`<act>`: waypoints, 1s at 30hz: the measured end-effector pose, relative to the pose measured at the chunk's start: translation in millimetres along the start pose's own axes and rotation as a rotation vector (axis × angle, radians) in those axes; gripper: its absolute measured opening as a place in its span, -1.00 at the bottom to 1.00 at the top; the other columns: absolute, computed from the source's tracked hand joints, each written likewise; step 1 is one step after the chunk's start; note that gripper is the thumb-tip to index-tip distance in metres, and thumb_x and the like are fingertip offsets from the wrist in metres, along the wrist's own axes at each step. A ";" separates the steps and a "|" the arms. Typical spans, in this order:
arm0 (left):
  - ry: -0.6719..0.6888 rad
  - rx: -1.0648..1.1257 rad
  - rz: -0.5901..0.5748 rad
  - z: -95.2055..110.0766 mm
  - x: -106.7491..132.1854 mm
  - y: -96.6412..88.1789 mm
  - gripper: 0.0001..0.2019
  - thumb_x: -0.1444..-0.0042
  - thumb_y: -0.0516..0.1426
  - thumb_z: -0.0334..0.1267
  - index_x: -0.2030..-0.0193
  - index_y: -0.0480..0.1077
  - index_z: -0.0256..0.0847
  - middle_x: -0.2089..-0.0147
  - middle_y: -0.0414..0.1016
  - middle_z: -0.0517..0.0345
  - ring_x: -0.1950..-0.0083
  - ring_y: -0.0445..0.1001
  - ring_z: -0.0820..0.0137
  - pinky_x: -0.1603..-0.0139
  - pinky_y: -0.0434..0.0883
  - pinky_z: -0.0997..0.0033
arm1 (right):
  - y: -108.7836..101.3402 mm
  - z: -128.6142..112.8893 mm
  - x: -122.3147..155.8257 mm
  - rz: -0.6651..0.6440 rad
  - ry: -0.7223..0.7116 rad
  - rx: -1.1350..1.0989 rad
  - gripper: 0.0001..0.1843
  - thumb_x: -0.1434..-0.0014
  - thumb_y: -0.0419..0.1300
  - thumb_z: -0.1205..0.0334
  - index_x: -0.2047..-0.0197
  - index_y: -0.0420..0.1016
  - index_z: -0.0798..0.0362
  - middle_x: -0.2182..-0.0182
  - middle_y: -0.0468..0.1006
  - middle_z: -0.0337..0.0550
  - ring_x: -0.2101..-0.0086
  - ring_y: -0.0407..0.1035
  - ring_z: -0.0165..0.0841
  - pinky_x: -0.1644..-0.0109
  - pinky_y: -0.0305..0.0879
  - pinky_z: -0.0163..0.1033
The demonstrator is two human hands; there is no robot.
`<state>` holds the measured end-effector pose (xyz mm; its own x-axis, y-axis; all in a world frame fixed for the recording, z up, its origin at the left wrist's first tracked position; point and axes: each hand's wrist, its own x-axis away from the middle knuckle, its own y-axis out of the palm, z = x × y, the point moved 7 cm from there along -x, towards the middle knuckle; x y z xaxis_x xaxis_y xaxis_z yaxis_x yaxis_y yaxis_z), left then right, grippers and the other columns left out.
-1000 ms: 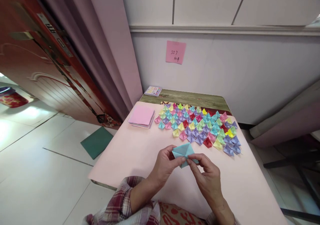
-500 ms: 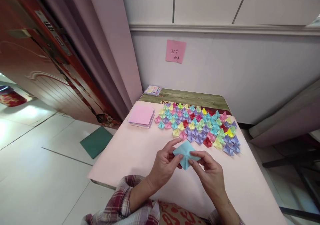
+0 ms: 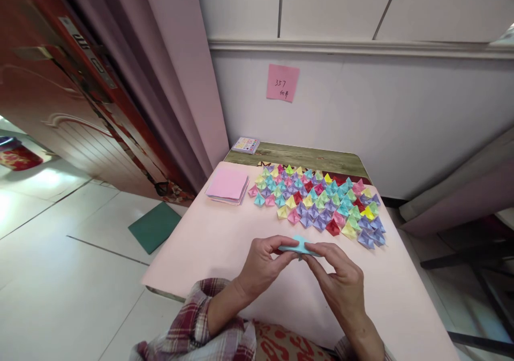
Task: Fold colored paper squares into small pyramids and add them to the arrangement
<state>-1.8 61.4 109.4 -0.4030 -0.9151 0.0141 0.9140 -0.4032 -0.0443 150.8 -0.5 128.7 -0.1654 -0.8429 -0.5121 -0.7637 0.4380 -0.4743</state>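
A light-blue piece of folded origami paper [image 3: 300, 245] is held above the near part of the table, tipped so that it shows as a thin shape. My left hand [image 3: 263, 262] pinches its left side between thumb and fingers. On the right side, my right hand [image 3: 337, 272] grips it the same way, with the fingertips of both hands close together at the middle. Just beyond the hands lie rows of small folded paper pieces [image 3: 320, 202] in many colours. The underside of the blue paper is hidden.
A stack of pink square paper [image 3: 228, 183] lies at the table's left side. Behind it, a small printed packet [image 3: 246, 145] rests on the green wood-patterned strip [image 3: 309, 156]. A pink note [image 3: 282, 82] is stuck on the wall. A green square [image 3: 155, 227] lies on the floor.
The blue paper has tipped from facing me as a diamond to nearly edge-on. My left fingers have moved onto its upper edge, and both hands still hold it.
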 end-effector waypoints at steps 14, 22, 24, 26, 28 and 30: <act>-0.053 -0.095 -0.124 -9.6 0.8 5.3 -0.86 -0.06 0.24 -0.20 0.38 0.55 -0.24 0.40 0.58 0.09 0.32 0.50 0.34 0.23 0.38 0.42 | 21.0 17.8 8.9 -0.264 0.184 -0.152 -0.83 -0.23 0.22 0.12 0.27 0.61 -0.03 0.38 0.62 -0.15 0.35 0.52 -0.28 0.29 0.42 -0.25; -0.080 0.059 -0.090 -14.5 0.9 4.2 -0.75 -0.15 0.17 -0.14 0.43 0.45 -0.28 0.49 0.45 0.15 0.43 0.39 0.45 0.33 0.35 0.48 | 25.2 28.5 14.4 -0.306 0.328 -0.152 -0.75 -0.20 0.20 0.07 0.40 0.55 0.03 0.48 0.56 -0.19 0.43 0.44 -0.33 0.55 0.22 -0.38; -0.032 -0.078 -0.064 -9.9 1.8 2.3 -0.76 -0.14 0.18 -0.18 0.47 0.44 -0.27 0.52 0.41 0.19 0.45 0.33 0.48 0.37 0.28 0.51 | 32.1 27.4 16.6 -0.377 0.313 -0.138 -0.76 -0.21 0.18 0.09 0.41 0.49 0.04 0.52 0.51 -0.22 0.47 0.39 -0.36 0.60 0.12 -0.40; -0.037 -0.097 -0.041 -11.5 2.7 2.3 -0.78 -0.12 0.20 -0.18 0.46 0.44 -0.27 0.52 0.40 0.21 0.46 0.31 0.49 0.39 0.25 0.52 | 35.2 29.0 18.3 -0.387 0.315 -0.135 -0.75 -0.20 0.18 0.08 0.43 0.47 0.04 0.54 0.48 -0.23 0.50 0.34 -0.39 0.58 0.12 -0.40; -0.103 0.033 -0.068 -20.6 3.7 6.9 -0.80 -0.06 0.25 -0.16 0.37 0.45 -0.28 0.46 0.45 0.19 0.41 0.37 0.47 0.36 0.29 0.51 | 33.9 35.1 19.9 -0.329 0.368 -0.165 -0.72 -0.19 0.19 0.04 0.44 0.48 0.05 0.55 0.47 -0.24 0.53 0.30 -0.41 0.54 0.16 -0.38; -0.191 0.177 -0.124 -32.8 5.0 14.2 -0.75 0.02 0.31 -0.15 0.31 0.47 -0.30 0.40 0.50 0.14 0.37 0.44 0.43 0.31 0.35 0.48 | 31.3 42.5 22.3 -0.257 0.452 -0.230 -0.67 -0.18 0.21 -0.02 0.44 0.50 0.06 0.57 0.47 -0.24 0.54 0.27 -0.42 0.48 0.19 -0.35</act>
<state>7.7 51.3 76.1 -0.5116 -0.8362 0.1976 0.8589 -0.4914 0.1443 149.7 7.7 71.9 -0.1688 -0.9855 -0.0194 -0.9224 0.1649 -0.3492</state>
